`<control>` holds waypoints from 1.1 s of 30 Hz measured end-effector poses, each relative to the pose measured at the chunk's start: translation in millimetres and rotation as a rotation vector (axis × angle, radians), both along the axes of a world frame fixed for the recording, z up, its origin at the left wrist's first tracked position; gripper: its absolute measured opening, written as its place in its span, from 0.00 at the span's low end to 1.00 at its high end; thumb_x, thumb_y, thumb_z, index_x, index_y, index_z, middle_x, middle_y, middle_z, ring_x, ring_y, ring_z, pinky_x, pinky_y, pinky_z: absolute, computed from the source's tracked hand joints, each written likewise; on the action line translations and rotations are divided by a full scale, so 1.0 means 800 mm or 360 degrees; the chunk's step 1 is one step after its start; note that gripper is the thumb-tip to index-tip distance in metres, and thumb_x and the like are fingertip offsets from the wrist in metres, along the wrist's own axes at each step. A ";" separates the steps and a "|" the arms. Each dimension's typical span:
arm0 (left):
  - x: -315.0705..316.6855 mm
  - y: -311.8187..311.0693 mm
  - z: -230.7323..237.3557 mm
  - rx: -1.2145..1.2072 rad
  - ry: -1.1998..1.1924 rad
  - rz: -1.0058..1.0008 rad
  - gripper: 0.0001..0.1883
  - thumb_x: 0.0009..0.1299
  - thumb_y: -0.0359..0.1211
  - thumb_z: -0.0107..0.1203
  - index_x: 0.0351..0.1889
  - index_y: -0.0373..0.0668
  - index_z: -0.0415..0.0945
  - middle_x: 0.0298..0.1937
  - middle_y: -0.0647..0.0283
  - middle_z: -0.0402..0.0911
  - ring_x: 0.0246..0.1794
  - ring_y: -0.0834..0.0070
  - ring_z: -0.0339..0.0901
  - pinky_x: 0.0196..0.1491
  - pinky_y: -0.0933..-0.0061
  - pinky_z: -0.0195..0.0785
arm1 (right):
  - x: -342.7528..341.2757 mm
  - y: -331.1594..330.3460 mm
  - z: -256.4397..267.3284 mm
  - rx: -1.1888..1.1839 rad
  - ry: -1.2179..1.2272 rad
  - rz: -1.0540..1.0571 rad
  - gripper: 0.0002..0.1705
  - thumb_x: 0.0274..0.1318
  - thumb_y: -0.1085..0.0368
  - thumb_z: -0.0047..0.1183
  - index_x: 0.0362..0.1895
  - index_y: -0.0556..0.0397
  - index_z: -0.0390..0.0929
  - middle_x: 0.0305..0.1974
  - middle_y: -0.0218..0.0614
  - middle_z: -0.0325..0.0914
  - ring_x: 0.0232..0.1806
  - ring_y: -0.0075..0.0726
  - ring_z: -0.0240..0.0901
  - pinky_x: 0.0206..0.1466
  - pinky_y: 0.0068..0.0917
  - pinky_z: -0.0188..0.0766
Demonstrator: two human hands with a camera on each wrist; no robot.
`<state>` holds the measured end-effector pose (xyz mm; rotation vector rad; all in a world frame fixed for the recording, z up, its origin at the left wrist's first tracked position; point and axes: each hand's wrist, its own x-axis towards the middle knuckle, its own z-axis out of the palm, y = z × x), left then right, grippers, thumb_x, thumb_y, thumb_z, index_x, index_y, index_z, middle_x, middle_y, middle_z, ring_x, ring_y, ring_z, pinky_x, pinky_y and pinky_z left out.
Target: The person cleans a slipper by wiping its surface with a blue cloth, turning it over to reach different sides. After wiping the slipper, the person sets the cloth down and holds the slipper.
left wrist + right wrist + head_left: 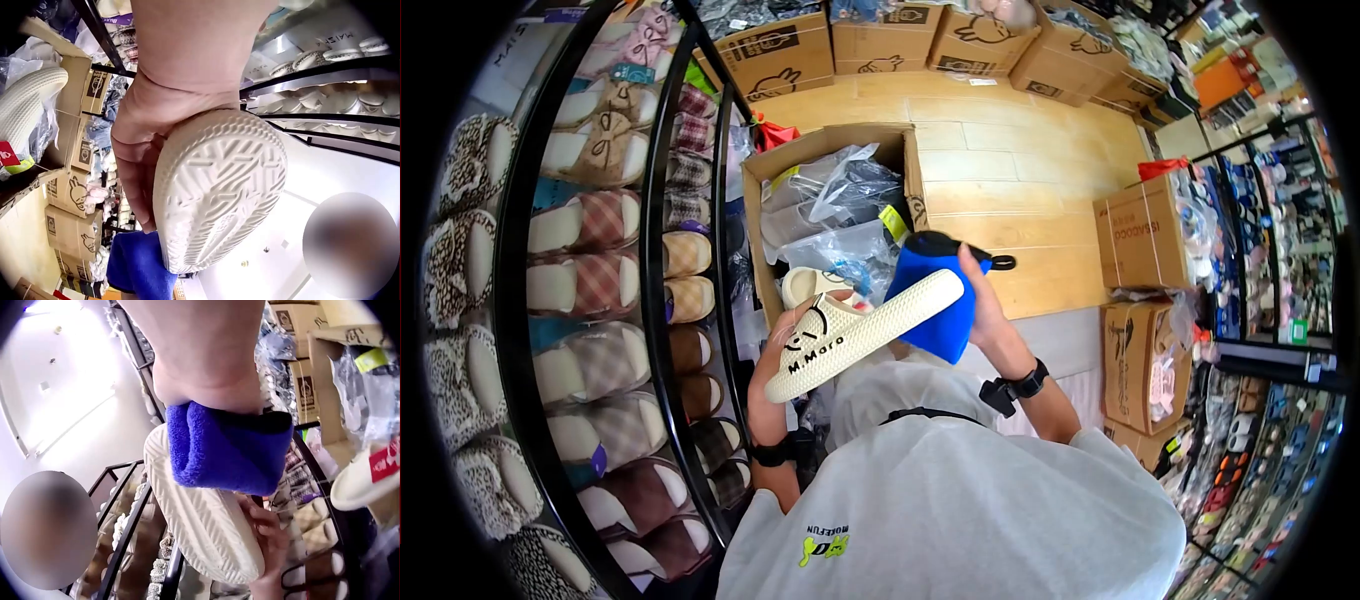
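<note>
A cream slipper (pixel 865 338) with a line-drawn face and "M.Maro" lettering is held up on a slant in front of the body. My left hand (pixel 777 345) grips it around its strap end, the patterned sole (pixel 219 194) facing the left wrist camera. My right hand (pixel 990 310) holds a blue fleecy cleaning cloth (pixel 228 450) with a black edge and black loop against the slipper's other end. The thumb shows in the head view; its fingers are hidden by the cloth. A matching slipper (pixel 808 287) with a red tag (pixel 385 461) lies at the carton's near edge.
An open carton (pixel 910 165) of plastic-wrapped footwear stands just ahead. Black-framed racks (pixel 662 200) of slippers rise close on the left. More cartons (pixel 1140 235) stand to the right and along the back, around the wooden floor (pixel 1010 150).
</note>
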<state>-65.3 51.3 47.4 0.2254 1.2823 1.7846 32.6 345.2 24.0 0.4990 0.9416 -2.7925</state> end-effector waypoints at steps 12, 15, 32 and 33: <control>-0.005 -0.029 -0.115 0.0175 0.0108 0.0342 0.26 0.83 0.27 0.54 0.77 0.31 0.69 0.67 0.59 0.83 0.65 0.79 0.80 0.68 0.74 0.73 | -0.041 0.012 0.082 0.2407 0.1103 -0.0435 0.23 0.68 0.62 0.65 0.63 0.60 0.84 0.57 0.48 0.87 0.59 0.49 0.84 0.68 0.40 0.75; -0.003 -0.006 -0.057 0.0179 0.0330 0.0312 0.24 0.83 0.27 0.53 0.76 0.32 0.70 0.65 0.59 0.84 0.64 0.78 0.81 0.67 0.74 0.73 | -0.037 -0.011 0.093 0.2974 0.1420 -0.0492 0.29 0.58 0.59 0.71 0.64 0.52 0.85 0.64 0.46 0.83 0.65 0.57 0.80 0.70 0.51 0.72; 0.015 -0.038 -0.015 0.0113 0.0703 0.0458 0.31 0.77 0.18 0.54 0.80 0.36 0.68 0.57 0.59 0.89 0.54 0.82 0.85 0.59 0.76 0.79 | -0.015 -0.100 0.088 0.3171 0.1486 -0.0459 0.32 0.57 0.48 0.71 0.65 0.44 0.86 0.66 0.44 0.82 0.69 0.53 0.78 0.73 0.53 0.68; 0.012 -0.041 -0.015 0.0118 0.0695 0.0436 0.33 0.75 0.16 0.54 0.80 0.36 0.68 0.60 0.58 0.88 0.56 0.81 0.85 0.60 0.76 0.78 | -0.011 -0.109 0.087 0.3168 0.1549 -0.0482 0.32 0.57 0.49 0.71 0.65 0.44 0.86 0.66 0.43 0.82 0.69 0.53 0.78 0.73 0.53 0.68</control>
